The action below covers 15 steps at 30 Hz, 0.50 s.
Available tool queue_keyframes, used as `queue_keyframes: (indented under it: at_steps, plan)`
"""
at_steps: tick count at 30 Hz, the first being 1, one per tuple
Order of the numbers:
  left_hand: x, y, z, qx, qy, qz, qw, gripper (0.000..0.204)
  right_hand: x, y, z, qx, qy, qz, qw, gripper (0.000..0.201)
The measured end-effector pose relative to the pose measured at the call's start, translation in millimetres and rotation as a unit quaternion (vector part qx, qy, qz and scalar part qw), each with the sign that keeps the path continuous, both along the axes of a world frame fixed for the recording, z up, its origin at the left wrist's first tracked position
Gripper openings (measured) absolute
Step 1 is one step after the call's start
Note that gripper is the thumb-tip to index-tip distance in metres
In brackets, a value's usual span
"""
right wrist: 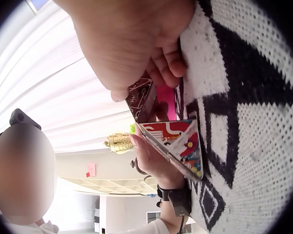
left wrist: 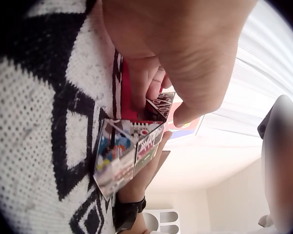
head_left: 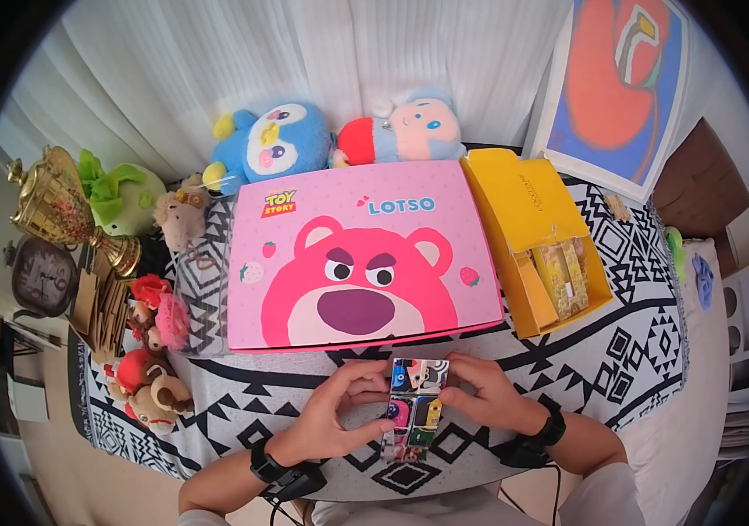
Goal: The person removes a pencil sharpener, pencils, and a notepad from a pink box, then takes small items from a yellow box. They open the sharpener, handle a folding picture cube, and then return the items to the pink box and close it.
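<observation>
Held between both hands is a folding puzzle cube point(head_left: 415, 412), partly unfolded into a strip of hinged blocks with colourful cartoon prints. In the left wrist view the puzzle's near block point(left wrist: 119, 156) shows slanted, triangular sides close over the cloth. My left hand point(head_left: 339, 410) grips it from the left, thumb at its lower side and fingers near the upper part. From the right, my right hand point(head_left: 493, 396) pinches the upper part between thumb and fingers. In the right wrist view the right thumb point(right wrist: 119, 93) lies at a dark patterned block point(right wrist: 142, 100).
A pink Lotso box point(head_left: 357, 254) lies just beyond the hands, with an open yellow box point(head_left: 532, 210) to its right. Plush toys, including a blue penguin point(head_left: 274, 145), line the back. A gold trophy point(head_left: 63, 206) and a brown plush point(head_left: 153, 394) are at left on the patterned cloth point(head_left: 252, 412).
</observation>
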<state>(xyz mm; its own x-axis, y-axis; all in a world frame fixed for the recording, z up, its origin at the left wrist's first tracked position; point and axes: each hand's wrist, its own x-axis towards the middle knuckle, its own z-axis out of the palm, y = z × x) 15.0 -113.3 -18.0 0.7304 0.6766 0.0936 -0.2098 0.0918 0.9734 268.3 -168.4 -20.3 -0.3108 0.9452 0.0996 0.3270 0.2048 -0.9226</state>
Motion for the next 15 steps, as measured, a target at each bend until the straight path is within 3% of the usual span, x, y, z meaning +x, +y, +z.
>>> queue_keyframes:
  at_steps: [3, 5, 8, 15]
  plan:
    - [1, 3, 1, 0.041, 0.0, -0.024, 0.999, 0.076, -2, -1, 1, -0.032, 0.033, -0.037, 0.998, 0.027]
    - [1, 4, 5, 0.048, 0.008, -0.033, 0.998, 0.078, -3, -3, 8, -0.161, 0.124, -0.063, 0.977, 0.028]
    - [2, 3, 5, 0.048, 0.023, -0.045, 0.998, 0.08, -2, -1, 8, -0.187, 0.177, -0.078, 0.963, 0.027]
    - [-2, 2, 4, 0.015, 0.076, -0.067, 0.995, 0.073, 2, -2, 10, -0.215, 0.159, -0.046, 0.962, 0.027]
